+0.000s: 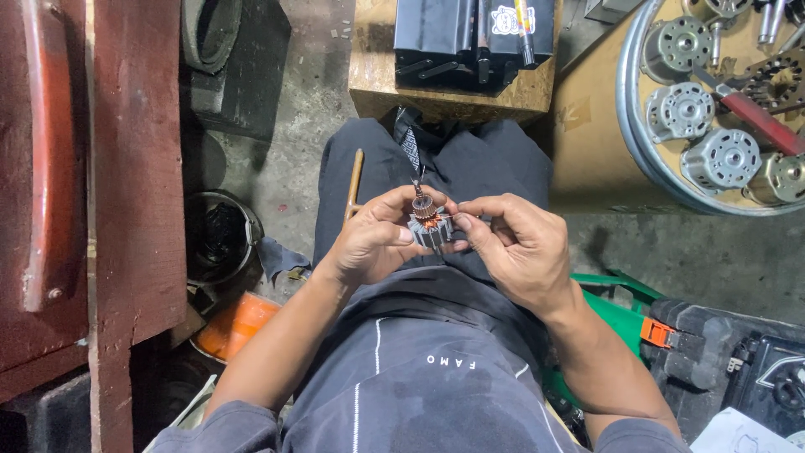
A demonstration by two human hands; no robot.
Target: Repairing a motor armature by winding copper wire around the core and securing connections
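Over my lap, my left hand (375, 239) grips a small motor armature (428, 223), a grey slotted core with copper windings and a thin shaft pointing up. My right hand (518, 247) is at its right side, thumb and forefinger pinching a fine wire that runs to the core. A wooden stick (355, 184) shows behind my left hand, leaning over my knee.
A wooden block (373, 80) carries a black metal part (470, 38) straight ahead. At upper right, a round tray (637, 126) holds several small motors and a red-handled tool (759, 117). Red wooden boards (134, 168) stand at left, a dark pot (220, 239) beside them, green and black cases at lower right.
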